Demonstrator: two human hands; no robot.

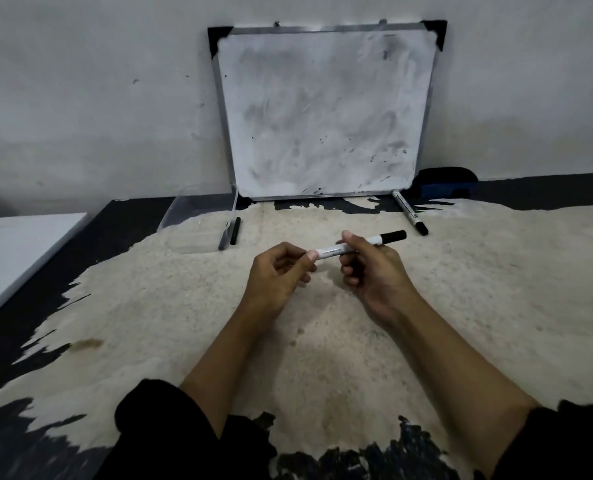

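A: Looking for the marker (333, 251)?
B: Held above the worn table (184, 323), nearly level, with the black cap to the right, in front of the smeared whiteboard (322, 112).
A: And about the left hand (277, 275)?
B: Pinching the white end of the barrel with thumb and curled fingers.
A: About the right hand (374, 271)?
B: Wrapped around the middle, close to the cap.
A: Anything else near?
B: Yes: a second marker (409, 211) lying by the lower right corner of the whiteboard, well apart, and a blue eraser (444, 185) behind it

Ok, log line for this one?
left hand: pinches marker end | right hand: grips marker | cap: on | whiteboard: smudged
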